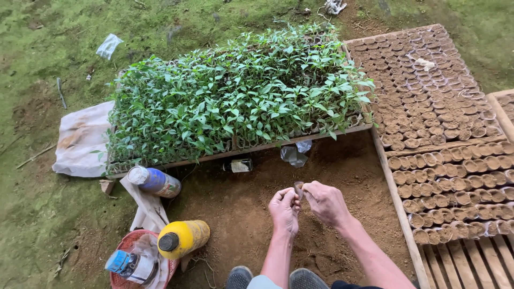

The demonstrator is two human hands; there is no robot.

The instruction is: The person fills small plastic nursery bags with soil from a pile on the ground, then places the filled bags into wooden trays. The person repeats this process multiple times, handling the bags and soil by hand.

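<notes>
two hands [305, 203] around half-hidden small object [298, 187]

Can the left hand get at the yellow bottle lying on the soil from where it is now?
Probably yes. The left hand is pinching a small pot together with the right hand, but only bare soil lies between it and the yellow bottle.

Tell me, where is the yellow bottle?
In the head view, the yellow bottle lies on its side on the dirt at lower left, beside the red basket, left of the hands.
</notes>
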